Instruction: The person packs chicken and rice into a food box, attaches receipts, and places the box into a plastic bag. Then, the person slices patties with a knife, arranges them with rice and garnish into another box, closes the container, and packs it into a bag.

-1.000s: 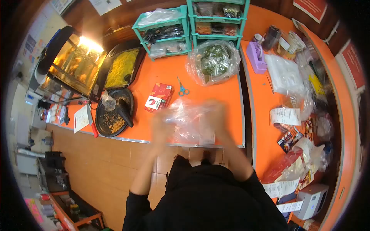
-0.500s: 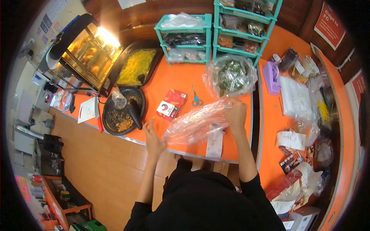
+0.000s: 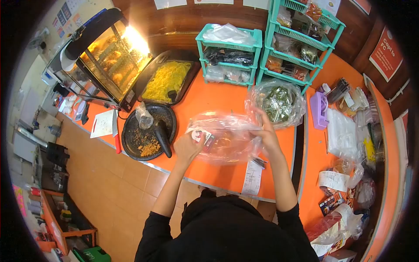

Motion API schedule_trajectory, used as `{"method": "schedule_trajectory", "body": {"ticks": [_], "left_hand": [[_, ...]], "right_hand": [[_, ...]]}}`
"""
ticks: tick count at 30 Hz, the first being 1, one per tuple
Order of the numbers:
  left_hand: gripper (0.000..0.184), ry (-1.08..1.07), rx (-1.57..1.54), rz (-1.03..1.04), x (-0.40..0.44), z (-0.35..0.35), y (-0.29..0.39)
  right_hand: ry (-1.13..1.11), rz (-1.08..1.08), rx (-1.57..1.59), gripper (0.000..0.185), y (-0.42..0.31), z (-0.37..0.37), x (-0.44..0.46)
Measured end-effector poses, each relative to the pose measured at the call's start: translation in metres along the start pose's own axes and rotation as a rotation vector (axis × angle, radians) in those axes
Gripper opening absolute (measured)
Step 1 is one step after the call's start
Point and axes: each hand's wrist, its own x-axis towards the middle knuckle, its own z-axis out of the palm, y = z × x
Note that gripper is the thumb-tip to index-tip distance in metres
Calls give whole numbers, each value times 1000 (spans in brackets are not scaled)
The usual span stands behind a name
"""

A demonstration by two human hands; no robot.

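while the left hand [image 3: 190, 146] clasps a clear bag [image 3: 233, 139] over the table [image 3: 227, 177], the right hand [image 3: 268, 134] touches its other side, grip hard to tell; creased plastic partly hides a box [image 3: 199, 135].

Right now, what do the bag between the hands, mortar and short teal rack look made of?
Bag: thin clear plastic film, glossy; orange counter shows through, highlights streak it.
Mortar: probably stone, dark, dullish, thick-rimmed; another cast material possible.
Short teal rack: likely moulded plastic, satin; even colour, thin posts.
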Motion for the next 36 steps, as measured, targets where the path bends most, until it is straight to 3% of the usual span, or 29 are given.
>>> {"method": "schedule_trajectory", "body": {"ticks": [2, 4, 5, 6, 8, 9, 11, 12, 14, 15, 17, 19, 21, 22, 23, 24, 25, 26, 27, 29, 31, 33, 35, 36], "left_hand": [[40, -55, 4, -143, 2, -10, 0], [52, -232, 24, -222, 23, -17, -15], [52, -233, 21, -232, 27, -18, -19], [49, -179, -2, -140, 31, -20, -22], [52, -171, 11, -66, 42, -20, -17], [52, -187, 12, -72, 43, -21, -10], [52, -168, -52, -26, 47, -26, 2], [53, -110, -71, 42, 45, -6, -12], [54, -115, -47, 8, 34, 9, -22], [54, -115, -26, -19, 29, 19, -27], [51, -51, -146, 1, 12, 63, -49], [44, -273, -259, -108, 1, 69, -45], [35, -336, -229, -87, -6, 69, -28], [34, -201, -236, 22, -20, 79, -26], [33, -68, -238, 130, -30, 89, -26], [33, -164, -253, 76, -30, 77, -15], [34, -260, -268, 20, -32, 64, -4], [36, -289, -305, 8, -40, 72, -7], [38, -319, -343, -5, -49, 80, -10], [37, -401, -475, -51, -58, 72, -3], [39, -465, -474, -66, -75, 75, -11], [41, -546, -475, -81, -97, 80, -23], [48, -671, -284, -60, -113, 97, -39], [48, -680, -275, -65, -121, 102, -45]], "right_hand": [[-209, 207, 433, 38, -16, -11, -1], [-408, 423, 871, 29, -31, -15, 0], [-507, 535, 1086, 27, -33, -13, 3], [-515, 537, 1085, 27, -32, -5, 7], [-320, -102, -516, 22, -23, 17, 13], [-331, -90, -513, 22, -14, 25, 17], [-321, 482, -687, 30, 9, 40, 31], [-328, 481, -689, 30, 18, 46, 30], [-620, 540, -900, 38, 38, 56, 27], [-755, 369, -1000, 45, 72, 64, 12], [-1167, 150, -863, 54, 75, 55, 32], [-1418, 93, -623, 55, 30, 33, 92], [-1300, 197, -54, 53, 25, 39, 176], [-919, 6, -296, 44, 34, 48, 221], [-659, -136, -247, 35, 56, 68, 275], [-342, -15, -369, 32, 51, 84, 318], [21, -144, -672, 29, 63, 102, 352], [165, -111, -861, 28, 65, 115, 372], [173, -127, -854, 28, 74, 123, 391], [-46, 126, -879, 24, 107, 131, 427], [-1, 132, -830, 24, 134, 128, 455], [145, 105, -704, 21, 139, 121, 466], [408, 96, -706, 19, 96, 103, 461], [501, -13, -646, 18, 85, 92, 463]]}}
